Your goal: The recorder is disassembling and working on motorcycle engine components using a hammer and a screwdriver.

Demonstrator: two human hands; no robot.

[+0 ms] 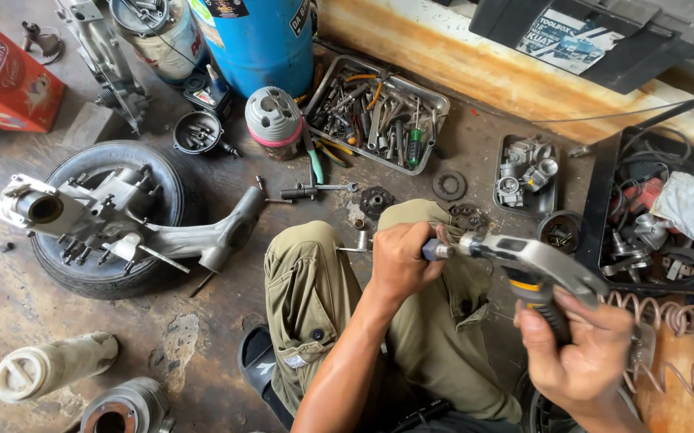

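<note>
Nearest the lens, the right hand (583,349) is clenched around the black-and-yellow grip of a silver pneumatic impact wrench (527,261), whose body angles up and to the left across the person's lap. At the tool's nose the left hand (399,258) is closed around a dark socket (437,250) fitted on the drive end, fingers wrapped over it just above the olive trousers (315,297). A coiled copper-coloured air hose (667,337) loops beside the right wrist. On the stained concrete floor (10,305) to the left, a grey engine casing (114,216) with a long arm rests on top of a small black tyre (106,277). Beyond the knees lie a metal tray of hand tools (379,112), a smaller tray of carburettor parts (526,172), a finned cylinder (273,120) with a pink band, and a green-handled screwdriver (315,164). A blue drum (259,40) stands at the top, a red carton (2,80) at the far left, and a black toolbox (603,36) sits on the raised ledge at the upper right.
</note>
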